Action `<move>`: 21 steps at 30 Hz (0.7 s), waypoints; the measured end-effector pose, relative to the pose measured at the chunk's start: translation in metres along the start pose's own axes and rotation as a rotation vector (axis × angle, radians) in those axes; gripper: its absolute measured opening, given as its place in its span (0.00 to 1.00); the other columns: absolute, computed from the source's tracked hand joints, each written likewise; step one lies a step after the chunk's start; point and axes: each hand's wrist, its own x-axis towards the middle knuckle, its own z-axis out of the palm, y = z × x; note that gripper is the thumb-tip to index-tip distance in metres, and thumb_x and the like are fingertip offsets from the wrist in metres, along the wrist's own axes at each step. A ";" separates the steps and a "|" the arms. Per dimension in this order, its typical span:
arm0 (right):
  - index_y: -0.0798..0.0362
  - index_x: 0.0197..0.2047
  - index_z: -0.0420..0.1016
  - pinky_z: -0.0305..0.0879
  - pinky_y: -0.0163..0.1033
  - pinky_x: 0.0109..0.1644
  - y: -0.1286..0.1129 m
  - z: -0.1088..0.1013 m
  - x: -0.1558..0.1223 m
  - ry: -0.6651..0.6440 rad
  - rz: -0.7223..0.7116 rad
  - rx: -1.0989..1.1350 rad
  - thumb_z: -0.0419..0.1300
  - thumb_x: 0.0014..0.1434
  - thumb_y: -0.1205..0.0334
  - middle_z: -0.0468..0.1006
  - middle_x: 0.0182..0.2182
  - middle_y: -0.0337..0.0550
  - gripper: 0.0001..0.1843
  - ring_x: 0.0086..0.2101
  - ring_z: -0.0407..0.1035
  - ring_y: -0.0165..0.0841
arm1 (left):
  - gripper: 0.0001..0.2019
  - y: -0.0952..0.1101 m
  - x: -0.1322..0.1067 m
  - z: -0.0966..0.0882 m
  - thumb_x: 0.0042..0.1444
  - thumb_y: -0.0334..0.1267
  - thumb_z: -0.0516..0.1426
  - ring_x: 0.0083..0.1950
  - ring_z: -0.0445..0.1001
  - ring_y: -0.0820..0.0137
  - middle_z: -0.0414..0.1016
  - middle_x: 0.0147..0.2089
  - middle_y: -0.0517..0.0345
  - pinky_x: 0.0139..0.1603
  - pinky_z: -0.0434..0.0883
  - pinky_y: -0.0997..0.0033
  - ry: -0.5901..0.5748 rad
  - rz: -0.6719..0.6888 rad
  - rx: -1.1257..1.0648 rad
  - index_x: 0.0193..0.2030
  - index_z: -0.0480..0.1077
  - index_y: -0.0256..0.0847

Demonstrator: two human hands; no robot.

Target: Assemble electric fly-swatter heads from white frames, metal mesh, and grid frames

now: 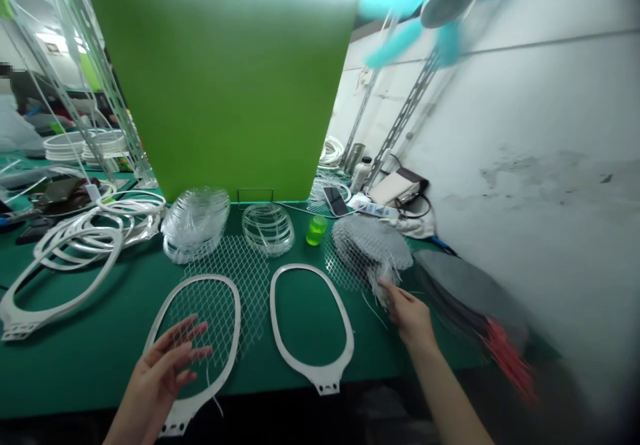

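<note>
My left hand [165,368] hovers over a white plastic racket-shaped frame [237,311], palm turned inward and fingers apart, with nothing in it. A sheet of white diamond netting [250,278] lies under and behind this frame, showing through its opening. To the right, a second white frame [347,325] lies flat on the green table [310,311]. My right hand [410,315] reaches to the stack of round grey mesh pieces [385,238]. Its fingertips are pinched on a tuft of white strands [383,281] at the stack's near edge.
Several white frames [107,278] are piled at the left. Clear plastic rings [197,221] and a green cup [317,230] stand behind the netting. A dark mesh stack with red strands [507,358] lies far right. A green panel [230,85] closes the back; a turquoise fan [447,1] hangs above.
</note>
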 end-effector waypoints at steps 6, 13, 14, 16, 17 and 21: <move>0.59 0.33 0.79 0.45 0.28 0.13 -0.010 0.024 -0.006 -0.074 0.066 0.083 0.76 0.30 0.50 0.76 0.27 0.41 0.28 0.18 0.59 0.22 | 0.25 0.003 -0.002 -0.009 0.40 0.32 0.68 0.43 0.83 0.53 0.79 0.55 0.45 0.26 0.78 0.72 0.083 0.037 -0.021 0.50 0.77 0.40; 0.56 0.31 0.79 0.46 0.28 0.12 -0.016 0.040 -0.036 -0.094 -0.003 0.200 0.74 0.35 0.54 0.81 0.39 0.46 0.20 0.17 0.52 0.18 | 0.24 0.006 -0.007 -0.015 0.39 0.30 0.67 0.40 0.83 0.58 0.80 0.54 0.48 0.24 0.77 0.75 0.114 0.037 -0.086 0.48 0.78 0.40; 0.55 0.30 0.79 0.46 0.29 0.12 -0.015 0.040 -0.046 -0.116 -0.004 0.198 0.74 0.36 0.54 0.81 0.39 0.46 0.19 0.17 0.52 0.18 | 0.24 0.007 -0.007 -0.017 0.39 0.30 0.68 0.39 0.83 0.59 0.80 0.53 0.48 0.24 0.76 0.75 0.117 0.046 -0.094 0.48 0.78 0.40; 0.55 0.29 0.80 0.47 0.31 0.12 -0.008 0.042 -0.069 -0.163 0.017 0.162 0.74 0.37 0.54 0.82 0.39 0.48 0.17 0.16 0.52 0.19 | 0.25 0.007 -0.006 -0.022 0.39 0.31 0.68 0.39 0.83 0.60 0.80 0.53 0.48 0.25 0.76 0.75 0.113 0.069 -0.099 0.49 0.77 0.39; 0.54 0.29 0.81 0.47 0.33 0.12 -0.003 0.042 -0.080 -0.185 0.037 0.136 0.74 0.38 0.53 0.82 0.39 0.49 0.17 0.16 0.51 0.20 | 0.25 0.007 -0.006 -0.025 0.39 0.31 0.68 0.39 0.83 0.60 0.80 0.54 0.47 0.26 0.77 0.74 0.106 0.081 -0.099 0.49 0.77 0.39; 0.54 0.31 0.83 0.50 0.37 0.14 0.023 0.034 -0.110 -0.262 0.096 0.011 0.74 0.37 0.47 0.83 0.37 0.52 0.22 0.15 0.48 0.21 | 0.25 0.002 -0.002 -0.032 0.39 0.33 0.70 0.37 0.83 0.61 0.80 0.53 0.46 0.32 0.79 0.71 0.071 0.091 -0.143 0.49 0.78 0.37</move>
